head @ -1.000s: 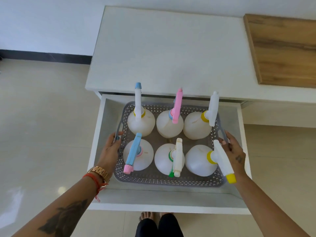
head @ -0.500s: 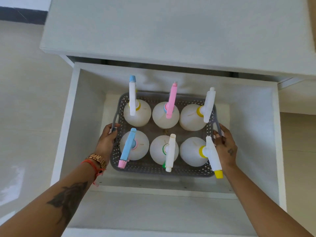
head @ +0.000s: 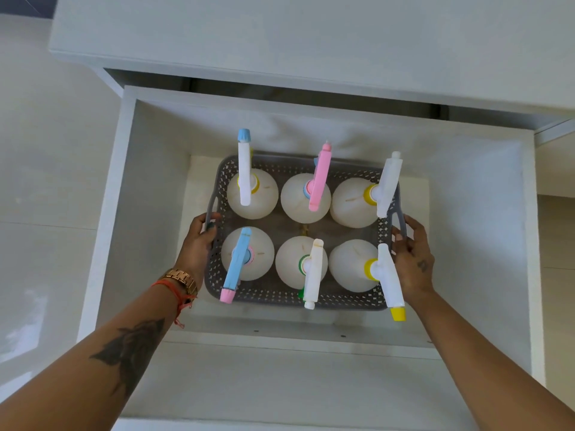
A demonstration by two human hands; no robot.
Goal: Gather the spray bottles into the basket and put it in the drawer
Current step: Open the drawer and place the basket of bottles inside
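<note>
While both my hands, left hand (head: 199, 241) and right hand (head: 412, 259), grip the basket (head: 280, 298) handles, I lower it level inside the drawer (head: 124, 213), releasing only after it rests.

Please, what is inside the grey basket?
The grey basket holds six white spray bottles standing in two rows of three. They cover nearly all of its floor, so anything beneath them cannot be seen.

We have both arms stretched forward and down, left hand (head: 199, 241) with fingers curled closed around a handle, watch and red thread on that wrist, tattoo on the forearm, right hand (head: 412, 259) mirrored opposite, fingers wrapped closed likewise, small tattoo on its back.
</note>
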